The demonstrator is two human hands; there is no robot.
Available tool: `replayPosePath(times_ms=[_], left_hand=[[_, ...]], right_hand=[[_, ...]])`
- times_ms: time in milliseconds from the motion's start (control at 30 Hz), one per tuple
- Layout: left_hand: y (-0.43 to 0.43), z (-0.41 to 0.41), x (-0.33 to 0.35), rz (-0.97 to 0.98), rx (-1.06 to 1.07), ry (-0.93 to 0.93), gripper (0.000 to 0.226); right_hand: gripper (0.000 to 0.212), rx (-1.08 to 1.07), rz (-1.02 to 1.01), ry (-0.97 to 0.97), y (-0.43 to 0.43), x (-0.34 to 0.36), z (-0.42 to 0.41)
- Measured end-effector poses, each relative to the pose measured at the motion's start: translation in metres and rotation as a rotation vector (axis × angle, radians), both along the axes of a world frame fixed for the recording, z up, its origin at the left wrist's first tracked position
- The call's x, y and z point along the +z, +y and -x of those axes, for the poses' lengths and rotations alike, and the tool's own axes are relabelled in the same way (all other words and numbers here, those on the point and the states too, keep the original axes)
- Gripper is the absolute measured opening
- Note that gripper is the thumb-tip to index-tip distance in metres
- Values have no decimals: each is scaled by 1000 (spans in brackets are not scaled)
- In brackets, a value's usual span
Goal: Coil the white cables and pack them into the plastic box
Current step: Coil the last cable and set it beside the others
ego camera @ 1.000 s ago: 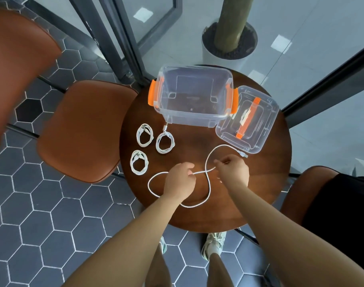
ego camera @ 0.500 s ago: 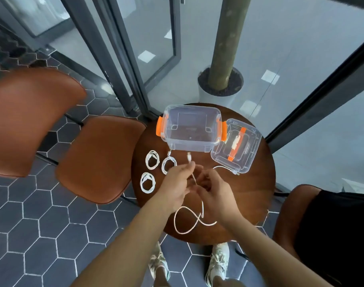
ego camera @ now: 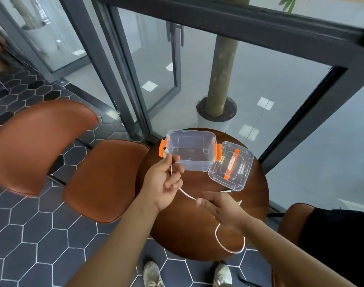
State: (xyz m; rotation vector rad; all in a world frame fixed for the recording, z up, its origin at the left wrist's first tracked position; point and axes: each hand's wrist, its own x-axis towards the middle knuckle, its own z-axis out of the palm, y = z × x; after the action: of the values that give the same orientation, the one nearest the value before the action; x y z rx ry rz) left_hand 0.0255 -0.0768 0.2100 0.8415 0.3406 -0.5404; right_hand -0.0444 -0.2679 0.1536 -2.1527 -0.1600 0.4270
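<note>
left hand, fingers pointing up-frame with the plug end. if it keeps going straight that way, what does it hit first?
Likely the plastic box: the left hand holds the white cable with its plug by the box's left orange latch, so the latch or near wall comes first. Depth is unclear; it may pass above the rim.

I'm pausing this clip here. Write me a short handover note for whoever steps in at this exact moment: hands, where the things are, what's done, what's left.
Left hand: raised over the table, closed on the white cable near its plug end, which sticks up by the box's orange latch.
Right hand: pinching the same cable lower down; the slack hangs in a loop below the wrist.
Plastic box: open on the round table, nothing visible inside. Its lid lies beside it on the right.
Done: nothing packed yet; this cable is not coiled.
Left: coil this cable, place it in the box. No other cables show in this view, possibly hidden behind the left hand and arm.
</note>
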Motion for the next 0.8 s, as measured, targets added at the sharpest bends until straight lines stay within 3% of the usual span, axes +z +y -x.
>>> replayPosePath(times_ms=[100, 167, 233, 333, 433, 567, 667, 800], left_hand=[[8, 2, 14, -61, -214, -52, 31], [12, 6, 23, -309, -454, -161, 32], [11, 11, 30, -568, -670, -249, 35], [5, 18, 28, -713, -828, -222, 37], [-3, 25, 17, -809, -788, -194, 31], [-10, 27, 1, -747, -464, -158, 23], [-15, 30, -1, -668, -326, -114, 19], [-20, 35, -1, -814, -340, -186, 29]], right_hand=[[42, 152, 269, 8, -24, -11, -9], [36, 140, 335, 85, -34, -4, -18], [27, 67, 312, 136, -38, 10, -32], [24, -80, 130, 179, -29, 35, -49], [32, -164, -10, 158, -11, 62, -53], [37, -215, -82, 108, 9, 75, -45], [38, -204, 12, -6, 14, 72, -32], [29, -94, 228, -255, 19, 61, -14]])
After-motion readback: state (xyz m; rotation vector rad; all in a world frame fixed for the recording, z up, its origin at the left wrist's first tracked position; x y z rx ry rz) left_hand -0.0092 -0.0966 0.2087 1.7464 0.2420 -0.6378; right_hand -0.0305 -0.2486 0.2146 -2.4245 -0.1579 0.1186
